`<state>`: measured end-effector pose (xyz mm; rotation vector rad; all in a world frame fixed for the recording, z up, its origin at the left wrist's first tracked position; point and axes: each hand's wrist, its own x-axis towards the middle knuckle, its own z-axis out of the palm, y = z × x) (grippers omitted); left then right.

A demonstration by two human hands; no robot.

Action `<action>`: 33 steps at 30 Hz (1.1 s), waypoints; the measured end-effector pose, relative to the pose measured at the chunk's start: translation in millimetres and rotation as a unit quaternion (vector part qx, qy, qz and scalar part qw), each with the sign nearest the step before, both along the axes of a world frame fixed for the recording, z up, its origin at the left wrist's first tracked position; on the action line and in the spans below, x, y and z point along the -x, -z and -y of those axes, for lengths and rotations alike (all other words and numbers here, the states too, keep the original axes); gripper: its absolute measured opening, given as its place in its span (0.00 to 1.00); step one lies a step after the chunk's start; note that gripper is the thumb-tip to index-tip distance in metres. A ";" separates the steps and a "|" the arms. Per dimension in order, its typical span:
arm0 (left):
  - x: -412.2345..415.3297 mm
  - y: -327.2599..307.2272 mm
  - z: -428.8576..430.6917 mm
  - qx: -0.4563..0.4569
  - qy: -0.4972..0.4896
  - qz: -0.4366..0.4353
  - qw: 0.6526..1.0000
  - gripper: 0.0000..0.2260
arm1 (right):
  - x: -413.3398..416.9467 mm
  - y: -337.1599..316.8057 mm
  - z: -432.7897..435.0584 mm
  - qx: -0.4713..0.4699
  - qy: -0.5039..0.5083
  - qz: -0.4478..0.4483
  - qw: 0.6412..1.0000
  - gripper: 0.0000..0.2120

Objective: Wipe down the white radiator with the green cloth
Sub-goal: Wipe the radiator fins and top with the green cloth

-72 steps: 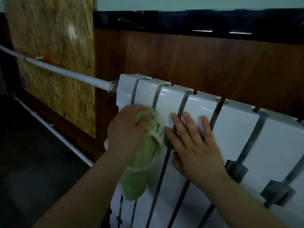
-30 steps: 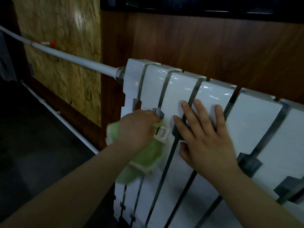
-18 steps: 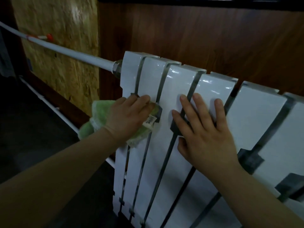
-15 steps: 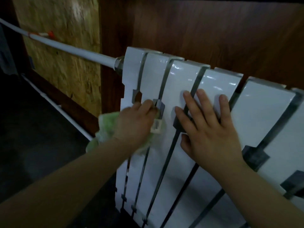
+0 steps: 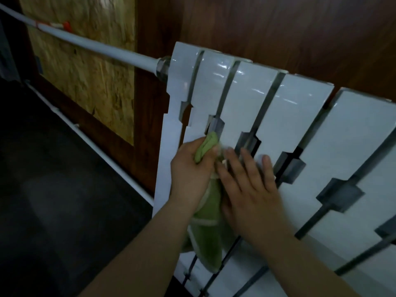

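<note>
A white pipe [image 5: 96, 44] crosses a chipboard panel [image 5: 85, 82] and the dark wood wall [image 5: 278, 28], with a red tag [image 5: 66, 25] near its far end. A thinner pipe [image 5: 111, 162] runs low above the dark floor [image 5: 53, 211].

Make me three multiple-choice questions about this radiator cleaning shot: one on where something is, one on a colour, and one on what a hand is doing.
1. Where does the white pipe meet the radiator?
A) at its upper left end
B) at its lower right corner
C) in the middle of its front

2. What colour is the cloth?
A) red
B) green
C) blue

3. What is the left hand doing?
A) hanging free of everything
B) gripping the cloth against the radiator
C) holding the pipe

Answers:
1 A: the pipe runs in from the left and ends in a fitting at the top of the first section.
2 B: the fabric is plainly green against the white panels.
3 B: its fingers curl round the bunched cloth.
</note>
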<state>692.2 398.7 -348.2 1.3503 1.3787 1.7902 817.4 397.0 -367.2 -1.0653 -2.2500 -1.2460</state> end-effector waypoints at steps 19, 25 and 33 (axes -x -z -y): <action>6.7 92.7 7.5 0.198 -0.066 -0.150 0.966 0.09 | -9.3 4.2 -7.1 -0.026 0.001 0.036 0.999 0.22; 6.5 81.5 4.0 0.125 -0.069 -0.143 0.979 0.07 | -8.6 3.9 -6.7 -0.019 0.014 0.049 0.999 0.20; 9.0 94.1 1.8 0.082 -0.026 -0.135 0.987 0.10 | -8.1 3.1 -6.5 -0.015 0.005 0.038 0.999 0.18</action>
